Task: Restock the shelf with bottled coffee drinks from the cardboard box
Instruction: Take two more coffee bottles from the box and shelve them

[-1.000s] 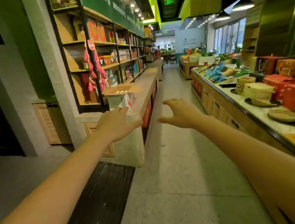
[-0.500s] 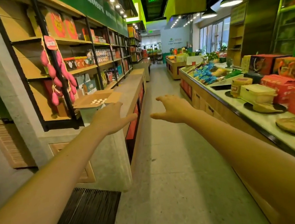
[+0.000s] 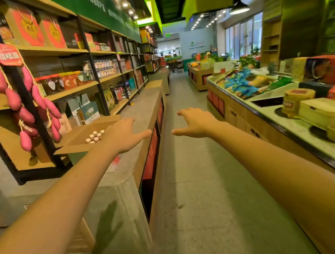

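An open cardboard box (image 3: pixel 78 139) sits on the grey stone counter (image 3: pixel 142 106) at the left, flaps spread. Inside it stand several small bottled coffee drinks (image 3: pixel 95 136) with pale caps. My left hand (image 3: pixel 123 136) is stretched out palm down just right of the box, partly covering its near right corner, fingers apart and holding nothing. My right hand (image 3: pixel 197 122) hovers over the aisle floor at the same height, fingers spread, holding nothing. The wooden shelf (image 3: pixel 75 89) behind the box carries jars, bottles and gift boxes.
A string of pink sweet potato decorations (image 3: pixel 28 109) hangs from the shelf's black post left of the box. A display counter (image 3: pixel 304 129) along the right holds boxes, tins and packaged goods. The tiled aisle (image 3: pixel 191 166) runs ahead between both counters.
The view has moved forward and closer to the left counter. The box now sits nearer and its bottles show. Both hands stay outstretched with nothing in them.
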`<state>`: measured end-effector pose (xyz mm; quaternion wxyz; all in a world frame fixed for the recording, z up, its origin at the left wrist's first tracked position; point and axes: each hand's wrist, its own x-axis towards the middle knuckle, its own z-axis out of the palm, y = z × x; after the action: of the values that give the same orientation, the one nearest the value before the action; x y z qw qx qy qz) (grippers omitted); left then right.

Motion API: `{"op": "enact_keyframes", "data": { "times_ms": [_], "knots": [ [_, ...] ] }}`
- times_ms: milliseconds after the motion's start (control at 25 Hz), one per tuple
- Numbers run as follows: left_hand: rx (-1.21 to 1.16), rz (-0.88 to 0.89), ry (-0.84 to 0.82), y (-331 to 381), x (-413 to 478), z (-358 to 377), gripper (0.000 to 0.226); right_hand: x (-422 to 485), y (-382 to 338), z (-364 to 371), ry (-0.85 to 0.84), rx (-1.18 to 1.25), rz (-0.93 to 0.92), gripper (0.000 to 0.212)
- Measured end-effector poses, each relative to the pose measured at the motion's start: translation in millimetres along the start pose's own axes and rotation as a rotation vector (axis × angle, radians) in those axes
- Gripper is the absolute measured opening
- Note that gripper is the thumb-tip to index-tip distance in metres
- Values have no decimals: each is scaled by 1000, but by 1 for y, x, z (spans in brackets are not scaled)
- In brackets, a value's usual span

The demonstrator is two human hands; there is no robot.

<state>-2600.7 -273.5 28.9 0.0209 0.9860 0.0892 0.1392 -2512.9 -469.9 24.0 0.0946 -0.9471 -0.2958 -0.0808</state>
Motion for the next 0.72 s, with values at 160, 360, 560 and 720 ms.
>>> {"op": "enact_keyframes", "data": {
  "times_ms": [160, 360, 560, 720],
  "knots": [
    [-26, -109, 3, -25, 128, 32, 82, 142, 37, 12, 3, -27, -108, 80],
    [26, -244, 32, -67, 253, 51, 81, 315, 49, 22, 34, 42, -219, 78],
    [53, -399, 33, -149, 338, 81, 83, 454, 6, 74, -6, 99, -402, 74],
    [70, -463, 86, -227, 400, 106, 76, 557, -42, 121, 23, 92, -509, 77]
  ]
}}
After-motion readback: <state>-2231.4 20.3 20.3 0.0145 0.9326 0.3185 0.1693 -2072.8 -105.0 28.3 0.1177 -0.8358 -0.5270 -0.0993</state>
